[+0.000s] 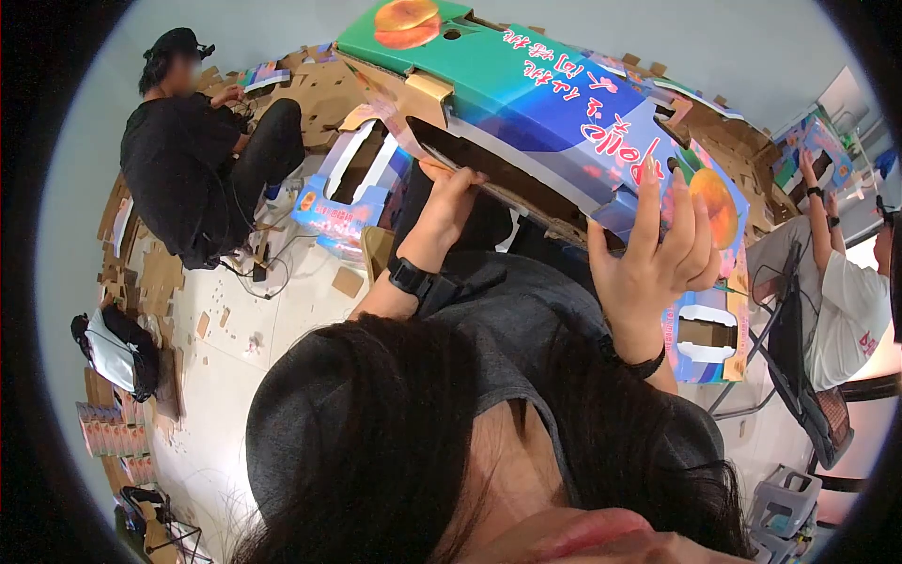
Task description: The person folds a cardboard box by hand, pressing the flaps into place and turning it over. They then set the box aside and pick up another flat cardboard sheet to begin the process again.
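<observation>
A printed cardboard fruit box (pixel 526 103), green and blue with peach pictures and red lettering, is tilted in front of my chest. A long opening shows along its near side. My left hand (pixel 453 202), below a black watch, is closed on the cardboard edge at the left of that opening. Over the box's right end lies my right hand (pixel 658 235), fingers spread against the printed face and thumb by the near edge. The box hides part of my left fingers.
Another printed box (pixel 343 193) stands on the left, and one more (pixel 707 334) is below my right hand. A person in black (pixel 193 169) sits at left; a person in a white shirt (pixel 850 320) is at right by a folding chair (pixel 808 376). Cardboard scraps (pixel 348 281) litter the floor.
</observation>
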Motion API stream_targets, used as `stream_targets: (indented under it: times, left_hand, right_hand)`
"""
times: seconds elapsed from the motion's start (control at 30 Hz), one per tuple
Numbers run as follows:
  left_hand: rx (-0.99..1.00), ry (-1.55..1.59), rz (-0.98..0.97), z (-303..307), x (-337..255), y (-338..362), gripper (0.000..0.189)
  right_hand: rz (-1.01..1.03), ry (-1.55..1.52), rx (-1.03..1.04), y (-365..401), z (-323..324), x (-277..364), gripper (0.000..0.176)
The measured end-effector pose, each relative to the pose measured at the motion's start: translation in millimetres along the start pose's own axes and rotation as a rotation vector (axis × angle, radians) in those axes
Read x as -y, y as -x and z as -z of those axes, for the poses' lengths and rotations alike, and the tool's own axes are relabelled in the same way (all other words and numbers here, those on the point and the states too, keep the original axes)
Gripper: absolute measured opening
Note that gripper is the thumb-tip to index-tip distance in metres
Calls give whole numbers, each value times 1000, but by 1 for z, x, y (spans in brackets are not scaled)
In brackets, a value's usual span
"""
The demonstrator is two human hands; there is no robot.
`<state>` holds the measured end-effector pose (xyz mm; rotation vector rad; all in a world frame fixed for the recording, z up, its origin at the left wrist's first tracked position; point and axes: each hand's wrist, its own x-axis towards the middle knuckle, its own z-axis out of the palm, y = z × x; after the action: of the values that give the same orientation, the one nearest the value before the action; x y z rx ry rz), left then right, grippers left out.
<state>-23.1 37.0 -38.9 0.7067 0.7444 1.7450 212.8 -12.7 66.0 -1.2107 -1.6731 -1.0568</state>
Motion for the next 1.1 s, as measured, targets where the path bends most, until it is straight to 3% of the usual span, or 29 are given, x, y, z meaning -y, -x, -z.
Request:
stream_targets:
  times: [0.4, 0.6, 0.73, 0.8, 0.93, 1.07, 1.1]
  left_hand:
    - [-159, 39, -18, -27, -7, 11, 46]
    - [-45, 23, 36, -19, -4, 8, 66]
    - [-43, -101, 78, -23, -10, 8, 69]
    - [-51, -119, 98, -16, -12, 10, 78]
    - [115, -285, 211, -1, -15, 6, 82]
    - [638, -484, 373, 8, -18, 8, 77]
    - [699, -739, 238, 12, -17, 11, 76]
  right_hand:
    - [-10, -32, 13, -1, -1, -9, 63]
    - [-7, -35, 21, 2, -2, -15, 70]
    - [-49, -82, 42, -3, -3, -22, 76]
    - [-74, -110, 53, -9, -2, -29, 87]
    - [-141, -157, 46, -16, -8, -49, 99]
    - [-195, -161, 53, -15, -17, -65, 106]
    - [-207, -142, 54, -14, -18, -67, 107]
